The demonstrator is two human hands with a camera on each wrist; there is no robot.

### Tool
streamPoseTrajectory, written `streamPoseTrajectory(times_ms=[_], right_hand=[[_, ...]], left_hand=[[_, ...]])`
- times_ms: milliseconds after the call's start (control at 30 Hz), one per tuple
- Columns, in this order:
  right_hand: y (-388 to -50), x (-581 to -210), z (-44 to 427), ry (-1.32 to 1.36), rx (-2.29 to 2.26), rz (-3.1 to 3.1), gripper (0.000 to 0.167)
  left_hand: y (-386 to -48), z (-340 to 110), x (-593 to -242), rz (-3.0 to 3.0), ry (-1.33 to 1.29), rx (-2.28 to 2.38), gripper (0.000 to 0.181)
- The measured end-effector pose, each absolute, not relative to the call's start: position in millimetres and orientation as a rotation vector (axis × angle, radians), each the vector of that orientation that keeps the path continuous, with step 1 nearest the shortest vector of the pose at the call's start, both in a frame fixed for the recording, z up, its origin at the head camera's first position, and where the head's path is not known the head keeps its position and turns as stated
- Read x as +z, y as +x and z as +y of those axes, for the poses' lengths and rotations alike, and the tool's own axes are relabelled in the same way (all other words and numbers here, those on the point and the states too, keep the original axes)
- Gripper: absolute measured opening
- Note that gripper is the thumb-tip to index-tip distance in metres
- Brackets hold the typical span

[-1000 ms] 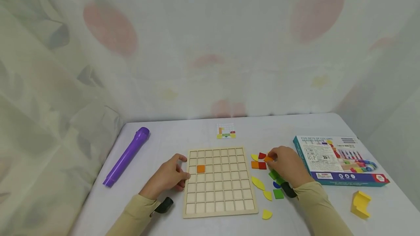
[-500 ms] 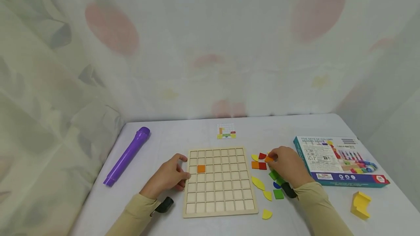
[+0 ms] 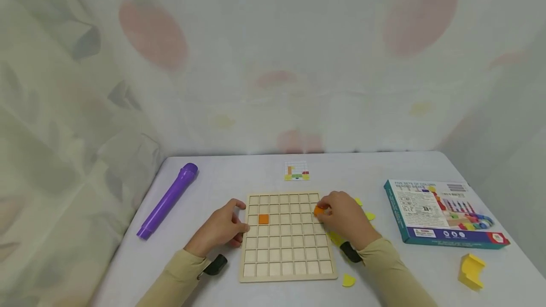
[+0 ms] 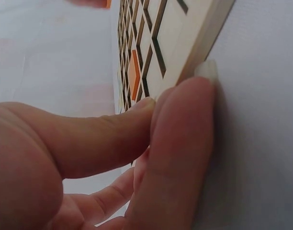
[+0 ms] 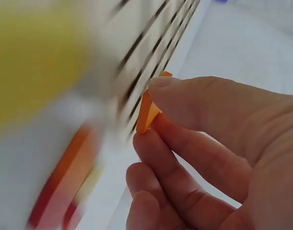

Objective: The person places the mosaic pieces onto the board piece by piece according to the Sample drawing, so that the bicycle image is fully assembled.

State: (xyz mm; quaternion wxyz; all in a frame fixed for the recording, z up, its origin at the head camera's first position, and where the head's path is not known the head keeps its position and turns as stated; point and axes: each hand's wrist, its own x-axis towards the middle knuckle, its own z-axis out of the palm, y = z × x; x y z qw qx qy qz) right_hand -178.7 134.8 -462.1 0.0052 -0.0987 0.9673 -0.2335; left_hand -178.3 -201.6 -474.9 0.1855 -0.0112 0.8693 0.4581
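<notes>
The wooden grid board (image 3: 286,242) lies on the table, an orange square tile (image 3: 263,219) in one of its upper left cells. At its left edge, my left hand (image 3: 221,226) holds the frame; the left wrist view shows thumb and fingers of that hand (image 4: 177,129) at the board's rim (image 4: 192,52). My right hand (image 3: 346,218) is over the board's upper right edge and pinches another orange tile (image 3: 318,210). In the right wrist view this tile (image 5: 147,113) is between thumb and fingertips of the hand (image 5: 204,143).
A small pattern card (image 3: 296,171) lies behind the board. To the left is a purple microphone-shaped object (image 3: 168,202); to the right are a product box (image 3: 443,214) and a yellow block (image 3: 471,271). Yellow pieces (image 3: 348,280) lie right of the board, partly under my right arm.
My right hand has lifted an orange tile from the loose pieces and moved left with it to the board's upper right edge. The left hand stays at the board's left edge.
</notes>
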Motion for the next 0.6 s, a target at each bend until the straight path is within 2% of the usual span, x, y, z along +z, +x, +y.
streamPoseTrajectory(times_ms=[167, 333, 600], right_hand=[[-179, -460, 87, -0.508, -0.788, 2.982, 0.012], [-175, -465, 47, -0.672, -0.769, 2.919, 0.015], [-167, -473, 19, -0.802, -0.710, 2.919, 0.015]], left_hand=[[-178, -203, -475, 2.442, -0.030, 1.289, 0.059], [-179, -203, -476, 2.440, -0.029, 1.290, 0.059], [-179, -202, -476, 2.469, -0.032, 1.271, 0.059]])
